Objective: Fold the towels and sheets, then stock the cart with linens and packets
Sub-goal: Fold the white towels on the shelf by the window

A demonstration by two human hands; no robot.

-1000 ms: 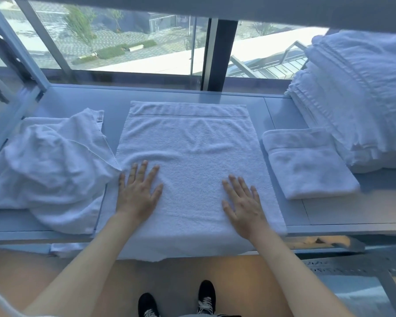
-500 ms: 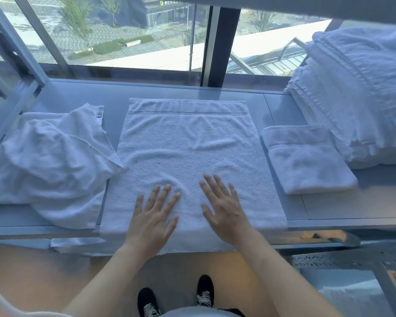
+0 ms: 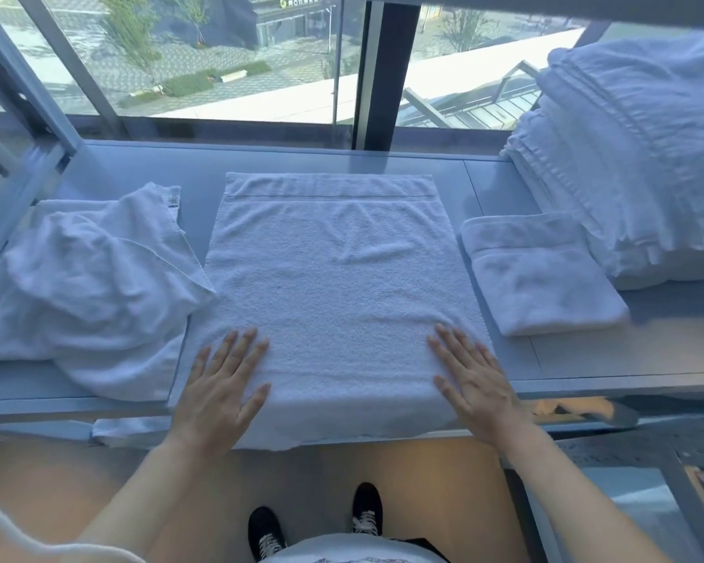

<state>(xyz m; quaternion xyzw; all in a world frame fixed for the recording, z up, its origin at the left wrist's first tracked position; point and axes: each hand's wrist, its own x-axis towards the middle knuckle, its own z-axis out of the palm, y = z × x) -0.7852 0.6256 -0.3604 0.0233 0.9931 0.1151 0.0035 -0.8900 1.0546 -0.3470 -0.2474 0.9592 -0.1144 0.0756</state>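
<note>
A white terry towel [image 3: 334, 286] lies spread flat on the grey table [image 3: 586, 359], its near edge hanging over the front. My left hand [image 3: 220, 384] presses flat on the towel's near left corner, fingers apart. On the near right corner my right hand [image 3: 472, 379] also lies flat with fingers spread. Neither hand grips anything. A small folded white towel [image 3: 537, 274] rests to the right of the spread one.
A crumpled heap of white linen [image 3: 86, 286] lies on the left of the table. A tall stack of folded white linens [image 3: 635, 156] stands at the back right. A window with a dark post [image 3: 383, 71] runs behind the table.
Both hands slid from the towel's middle near edge outward to its two near corners, smoothing the cloth. The towel stays flat in place.
</note>
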